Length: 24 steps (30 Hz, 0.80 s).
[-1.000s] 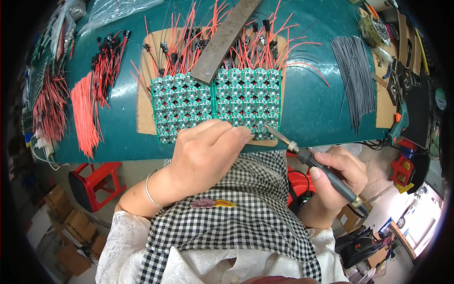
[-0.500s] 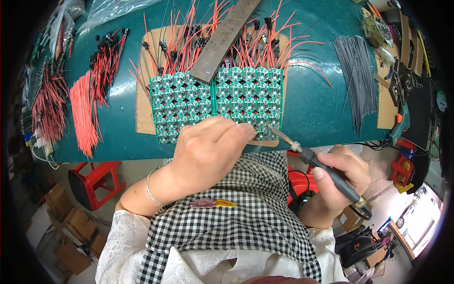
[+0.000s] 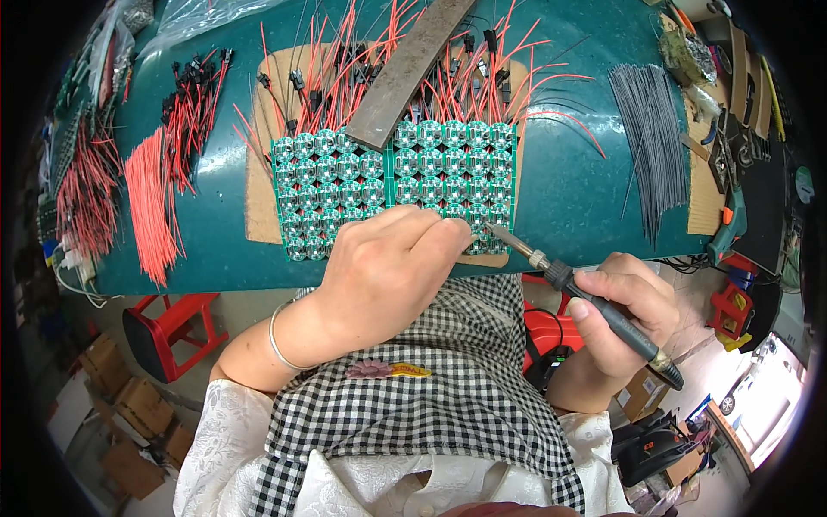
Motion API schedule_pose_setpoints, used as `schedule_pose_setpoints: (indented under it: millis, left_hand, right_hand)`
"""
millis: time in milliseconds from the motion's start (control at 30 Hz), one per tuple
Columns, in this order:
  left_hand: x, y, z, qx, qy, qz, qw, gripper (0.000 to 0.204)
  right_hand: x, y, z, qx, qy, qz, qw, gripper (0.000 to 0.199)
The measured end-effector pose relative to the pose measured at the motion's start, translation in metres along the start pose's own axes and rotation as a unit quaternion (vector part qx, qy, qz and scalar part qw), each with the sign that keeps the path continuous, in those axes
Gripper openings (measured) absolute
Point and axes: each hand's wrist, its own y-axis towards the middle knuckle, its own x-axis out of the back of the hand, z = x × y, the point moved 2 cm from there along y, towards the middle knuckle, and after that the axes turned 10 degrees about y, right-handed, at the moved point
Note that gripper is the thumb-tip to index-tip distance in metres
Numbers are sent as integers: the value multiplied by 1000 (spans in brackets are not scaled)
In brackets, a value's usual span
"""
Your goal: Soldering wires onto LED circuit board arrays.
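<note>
A panel of green circuit boards, set in rows of small round units, lies on brown cardboard. Red and black wires with black connectors fan out beyond its far edge. My left hand is closed over the panel's near edge, fingertips pinched together; whatever they hold is hidden beneath them. In my right hand is a soldering iron, gripped like a pen by its dark handle. Its metal tip reaches the lower right units, just right of my left fingertips. Whether the tip touches a unit I cannot tell.
A flat metal bar lies slantwise over the wires and the panel's far edge. Bundles of red wires and red-black connector leads lie left; grey wires lie right, near a glue gun. A red stool stands below the table.
My left hand has shifted slightly, its fingertips moving a little right and away from me. The soldering iron's tip has moved slightly up the panel, and my right hand a touch to the right.
</note>
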Motion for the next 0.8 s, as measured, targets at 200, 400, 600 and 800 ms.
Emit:
schedule_pose_setpoints:
  millis: [200,400,600,800]
  left_hand:
    - [0,2,-2,-2,12,-1,1000,18]
    - [14,-1,-5,21,-27,-36,999,20]
    - [17,-16,-7,-19,-23,-5,1000,19]
    - [9,-19,-8,-28,-18,-14,999,20]
  right_hand:
    - [-1,8,7,5,-27,29,999,29]
    - [18,-6,0,0,26,-44,999,26]
    - [16,-27,5,5,31,-44,999,27]
    - [3,-31,7,-2,3,-31,1000,26]
